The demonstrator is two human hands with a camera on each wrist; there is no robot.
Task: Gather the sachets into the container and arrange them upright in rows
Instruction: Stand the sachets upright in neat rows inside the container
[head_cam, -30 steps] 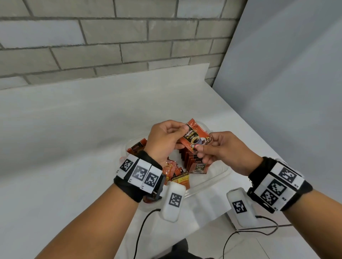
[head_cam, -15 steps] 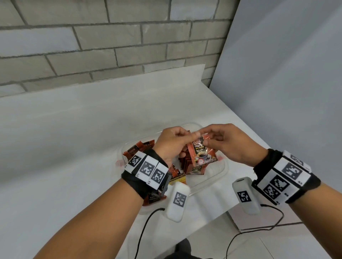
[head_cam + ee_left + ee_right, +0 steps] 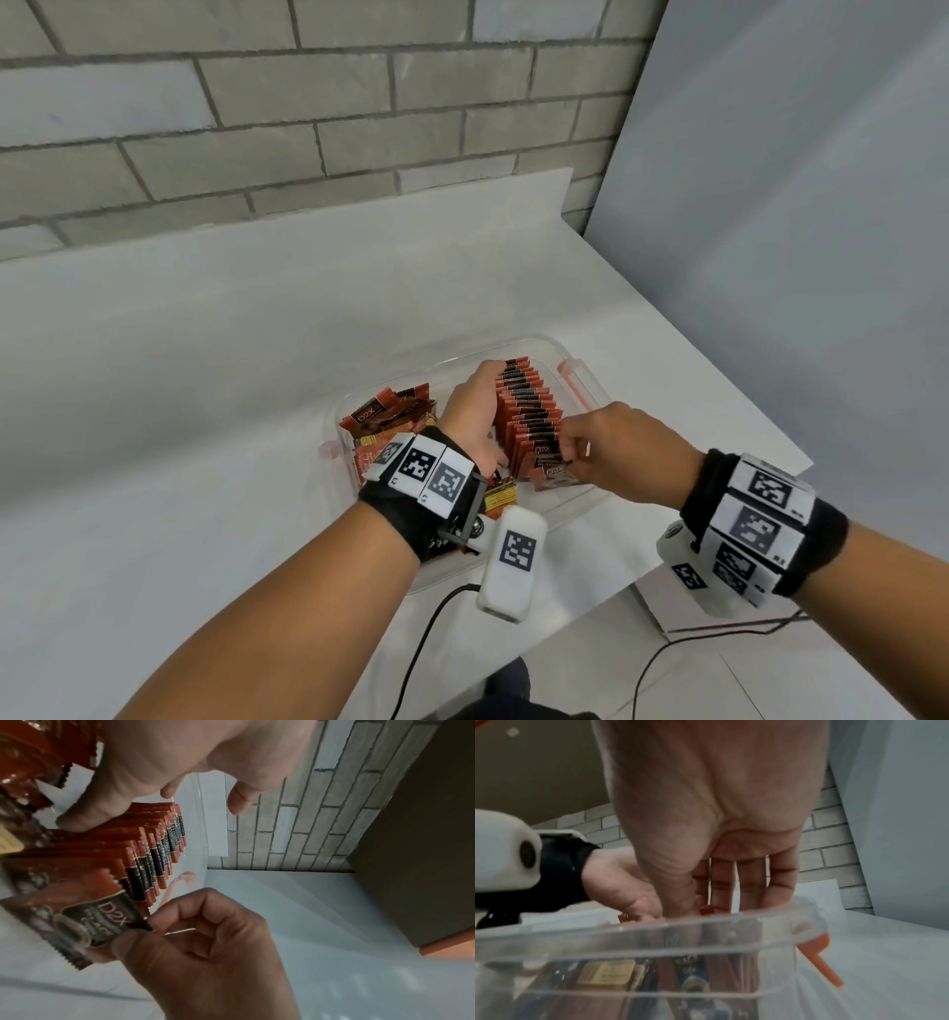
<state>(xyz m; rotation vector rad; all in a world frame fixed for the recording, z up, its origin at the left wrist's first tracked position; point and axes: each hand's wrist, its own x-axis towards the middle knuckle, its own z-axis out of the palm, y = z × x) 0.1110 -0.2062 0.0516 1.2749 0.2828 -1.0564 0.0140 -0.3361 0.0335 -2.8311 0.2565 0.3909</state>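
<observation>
Both hands work inside the clear plastic container (image 3: 585,390) — left hand (image 3: 475,411) flat against upright foil sachets (image 3: 526,411), right hand (image 3: 611,447) pinching one sachet (image 3: 85,925).

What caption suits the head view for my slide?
Right hand adds a sachet to the upright row steadied by the left hand.

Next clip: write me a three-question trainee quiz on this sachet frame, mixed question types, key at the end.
1. True or false: the right hand pinches a sachet at the near end of the upright row.
2. What does the left hand do? A) steadies the row's side B) lifts the clear container
3. Fill in: the loose sachets lie on the container's ____ side.

Key: 1 true; 2 A; 3 left.
</observation>
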